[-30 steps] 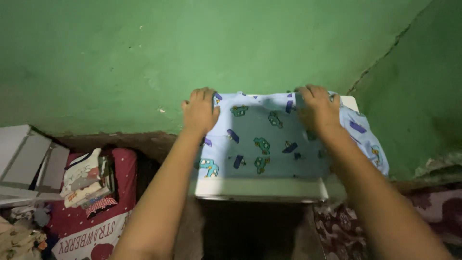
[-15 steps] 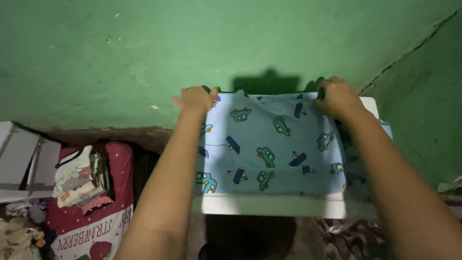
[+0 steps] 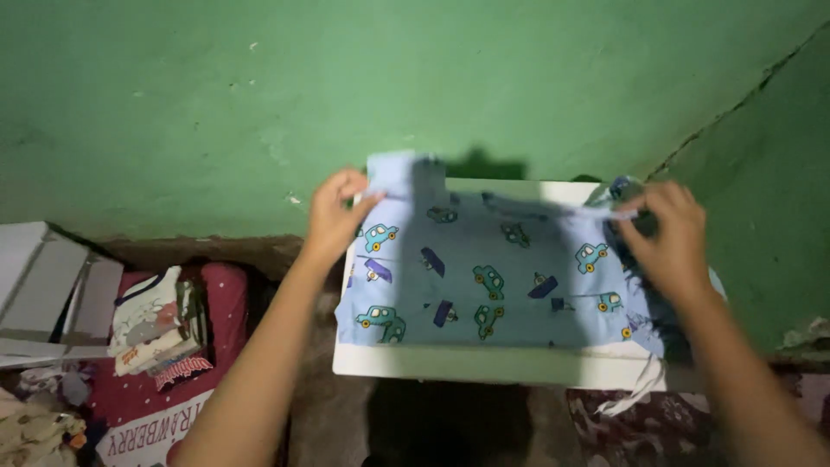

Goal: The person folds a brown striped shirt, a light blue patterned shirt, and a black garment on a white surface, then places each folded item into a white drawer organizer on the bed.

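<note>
A: Head view, item one?

B: Light blue cloth (image 3: 484, 285) printed with small cars, spread on the white surface (image 3: 484, 365). Left hand (image 3: 333, 216) pinches its corner at 10 o'clock; right hand (image 3: 670, 238) pinches the edge at 2 o'clock. Both corners lifted.

A: Progress?

B: Lies mostly flat, far edge raised; I'd judge the folding barely begun.

A: Surroundings?

B: Green wall (image 3: 259, 95) at 12 o'clock; stacked clothes (image 3: 156, 324) at 8 o'clock.

Both hands (image 3: 335, 216) (image 3: 670, 238) apparently pinching blue car-print cloth (image 3: 484, 277) on white table (image 3: 484, 365)
</note>
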